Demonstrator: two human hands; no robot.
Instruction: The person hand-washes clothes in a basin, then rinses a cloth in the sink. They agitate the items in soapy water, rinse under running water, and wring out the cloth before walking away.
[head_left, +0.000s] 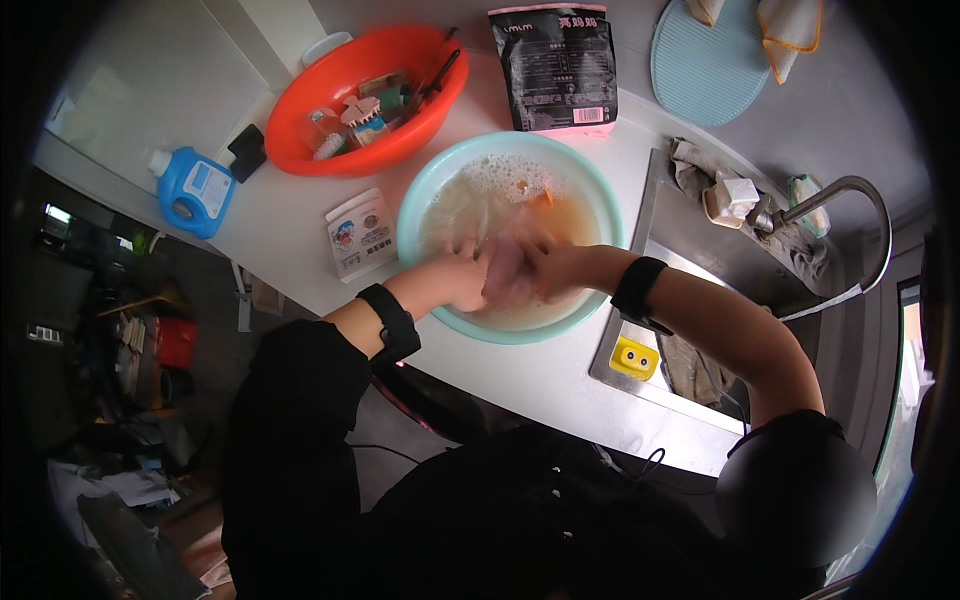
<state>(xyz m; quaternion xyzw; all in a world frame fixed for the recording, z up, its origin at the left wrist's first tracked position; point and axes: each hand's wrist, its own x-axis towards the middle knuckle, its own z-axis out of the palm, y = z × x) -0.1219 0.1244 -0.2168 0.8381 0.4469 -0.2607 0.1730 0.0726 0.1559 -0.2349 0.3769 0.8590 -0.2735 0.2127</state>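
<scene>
Both hands are in a pale turquoise basin (411, 206) of cloudy, yellowish water with white foam (510, 174) along its far side. Motion blurs the fingers. My left hand (466, 279) closes on a wet, pinkish-purple bundle that looks like cloth (507, 270). From the other side my right hand (556, 271) grips the same bundle, its fingertips partly hidden by water and blur. Just beyond the hands, a small orange piece (543, 200) shows at the surface; I cannot tell what it is.
Left of the basin are a white printed box (362, 236), a blue detergent jug (196, 193) and an orange-red basin (300, 124) of small items. A black-and-pink pouch (559, 71) stands behind. Rightward lie a yellow sponge (634, 358), the sink (675, 225) and its curved faucet (885, 217).
</scene>
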